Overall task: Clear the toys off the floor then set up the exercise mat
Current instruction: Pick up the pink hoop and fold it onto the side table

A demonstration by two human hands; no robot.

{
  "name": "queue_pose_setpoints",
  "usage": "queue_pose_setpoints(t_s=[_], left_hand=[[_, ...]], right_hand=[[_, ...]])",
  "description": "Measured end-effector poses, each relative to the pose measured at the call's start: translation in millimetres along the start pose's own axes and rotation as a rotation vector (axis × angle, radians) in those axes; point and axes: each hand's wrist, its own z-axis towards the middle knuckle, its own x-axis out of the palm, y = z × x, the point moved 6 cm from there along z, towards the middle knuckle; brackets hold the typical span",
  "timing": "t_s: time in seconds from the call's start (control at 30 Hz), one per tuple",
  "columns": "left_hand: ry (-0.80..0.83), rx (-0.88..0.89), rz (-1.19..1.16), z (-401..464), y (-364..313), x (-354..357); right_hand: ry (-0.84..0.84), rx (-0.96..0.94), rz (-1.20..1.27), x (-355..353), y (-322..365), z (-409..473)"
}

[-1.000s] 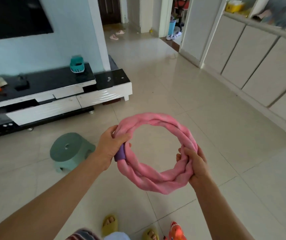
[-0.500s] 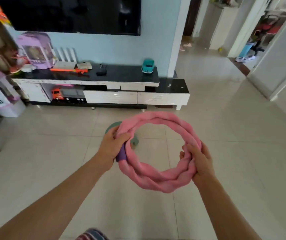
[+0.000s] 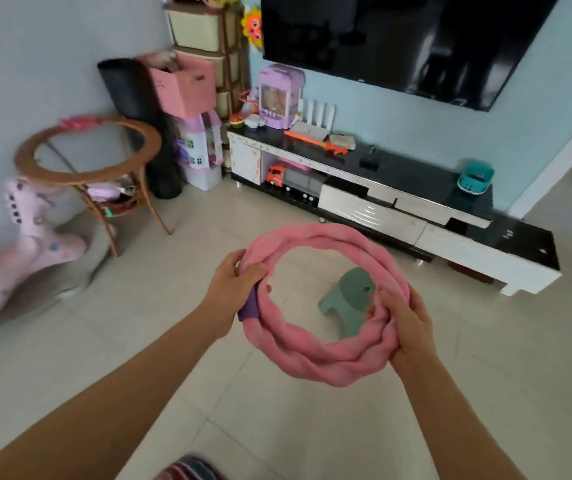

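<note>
I hold a coiled pink padded ring (image 3: 326, 362) with a short purple section in front of me, above the tiled floor. My left hand (image 3: 230, 289) grips its left side at the purple part. My right hand (image 3: 405, 327) grips its right side, fingers curled round the twisted pink strands. Through the ring shows a small green stool (image 3: 350, 301) on the floor. A dark rolled mat (image 3: 139, 109) stands upright in the back left corner.
A low TV stand (image 3: 398, 206) with toys, an orange toy truck (image 3: 275, 174) and a teal basket (image 3: 474, 176) runs along the wall. At left stand a round wicker table (image 3: 87, 150), a pink rocking toy (image 3: 25, 244), a pink box (image 3: 184, 84) and a toy house (image 3: 199, 150).
The view has swung left: the TV stand moved to the right and the corner with wicker table, rocking toy and boxes came into sight. Both hands keep their grip on the pink ring.
</note>
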Motion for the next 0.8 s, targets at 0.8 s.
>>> queue_pose_setpoints(t_s=[0.8], left_hand=[[-0.782, 0.018, -0.265, 118.8, -17.0, -274.6]], right_hand=[[0.723, 0.247, -0.301, 417.9, -116.2, 109.0]])
